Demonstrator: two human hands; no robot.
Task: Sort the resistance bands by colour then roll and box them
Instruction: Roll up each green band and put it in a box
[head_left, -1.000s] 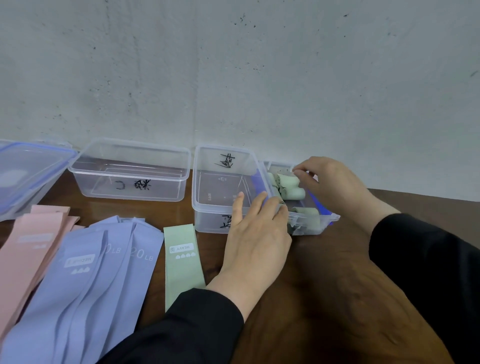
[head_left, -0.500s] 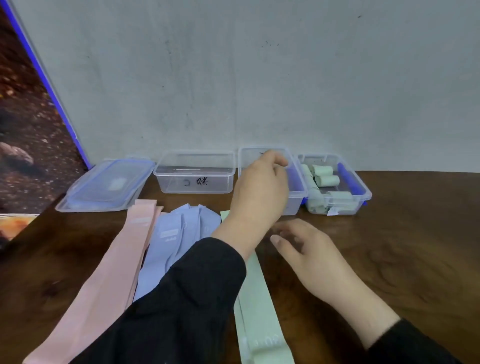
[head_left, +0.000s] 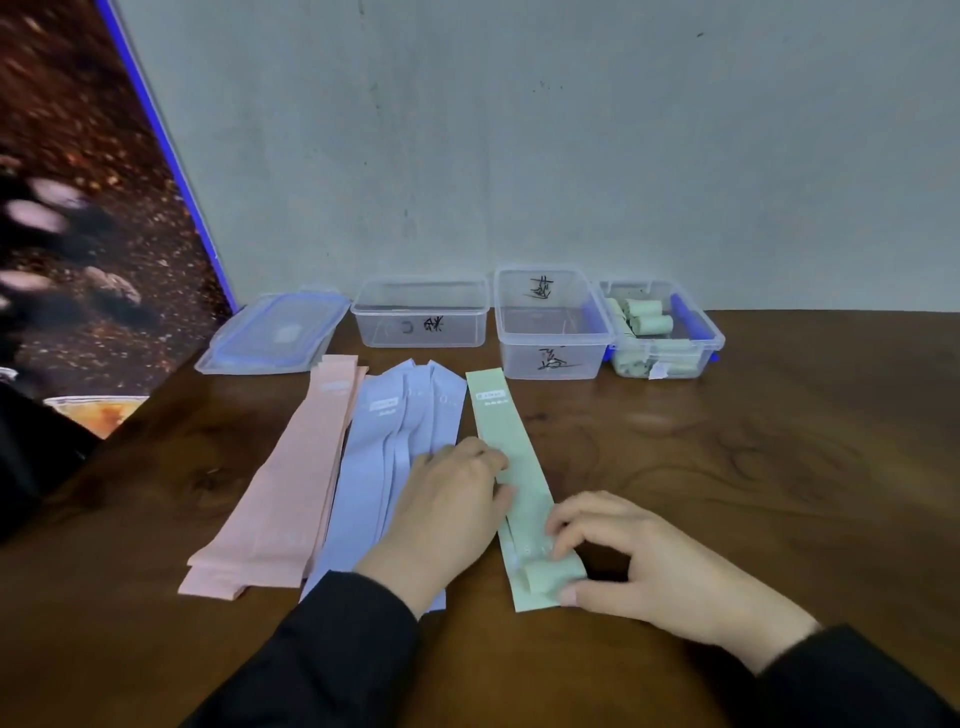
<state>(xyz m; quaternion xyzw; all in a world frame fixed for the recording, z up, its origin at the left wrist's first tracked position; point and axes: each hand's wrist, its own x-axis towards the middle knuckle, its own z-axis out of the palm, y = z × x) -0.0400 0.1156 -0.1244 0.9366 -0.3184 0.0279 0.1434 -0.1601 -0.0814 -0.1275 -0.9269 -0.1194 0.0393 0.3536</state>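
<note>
green band (head_left: 506, 447) ×1 flat, 12 o'clock of hands | left hand (head_left: 447, 512) flat, fingers spread on it | right hand (head_left: 623, 558) pinching its curled near end | clear boxes ×3 (head_left: 421, 319), 12 o'clock

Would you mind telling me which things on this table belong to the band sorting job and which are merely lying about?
Belonging to the job:
green band under both hands
purple bands
pink bands
two empty boxes
box of green rolls
left hand
right hand

Lying about:
lid
poster against wall

Dark wooden table (head_left: 753, 467), plain grey wall (head_left: 571, 145), brown speckled poster with blue edge (head_left: 88, 208)
</note>
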